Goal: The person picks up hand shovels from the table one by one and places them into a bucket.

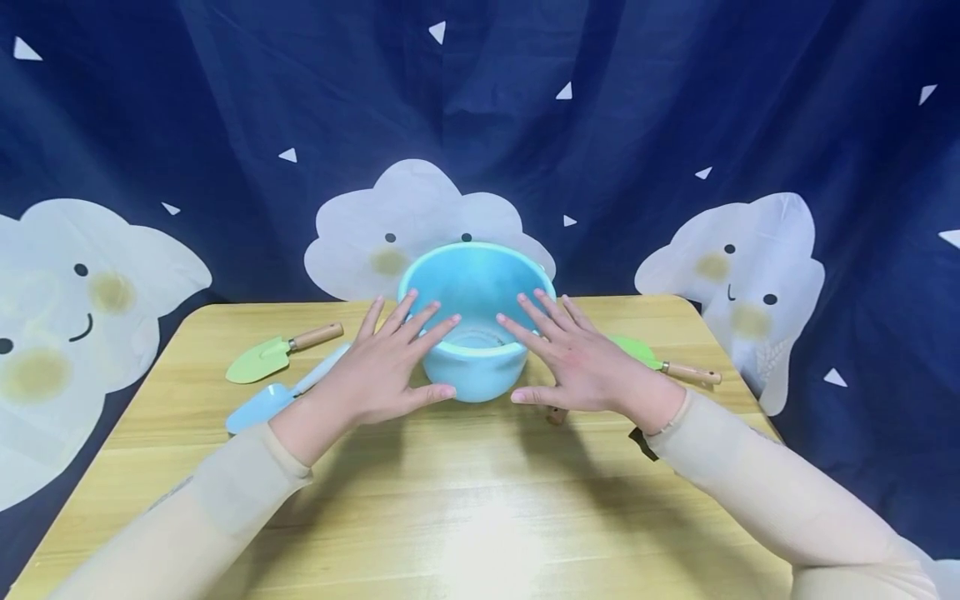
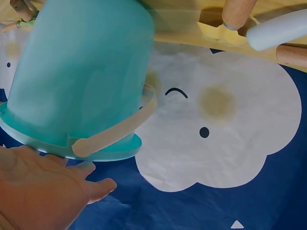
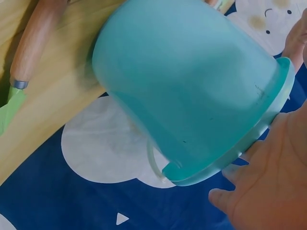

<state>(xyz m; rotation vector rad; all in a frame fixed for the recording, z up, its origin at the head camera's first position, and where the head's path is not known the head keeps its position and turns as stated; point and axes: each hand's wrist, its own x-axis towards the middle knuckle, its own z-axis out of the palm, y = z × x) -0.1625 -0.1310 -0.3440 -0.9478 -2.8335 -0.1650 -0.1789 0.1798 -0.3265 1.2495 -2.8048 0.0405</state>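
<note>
A light blue bucket (image 1: pixel 480 377) stands upright at the table's far middle, its mouth facing up. A pale carry handle (image 2: pixel 117 134) hangs at its side in the left wrist view. My left hand (image 1: pixel 382 375), fingers straight and spread, is at the left of the bucket's rim. On the other side my right hand (image 1: pixel 585 362) is spread the same way, palm down. Both hands hide parts of the rim in the head view; whether they touch it I cannot tell. Neither hand grips anything.
At left lie a green trowel (image 1: pixel 258 360) with a wooden handle and a blue scoop (image 1: pixel 258 408). To the right, another green tool (image 1: pixel 637 350) has a wooden handle; a second wooden handle (image 1: pixel 556 416) and a dark piece (image 1: pixel 642 444) show partly under my right arm. A blue curtain (image 1: pixel 487 100) hangs behind.
</note>
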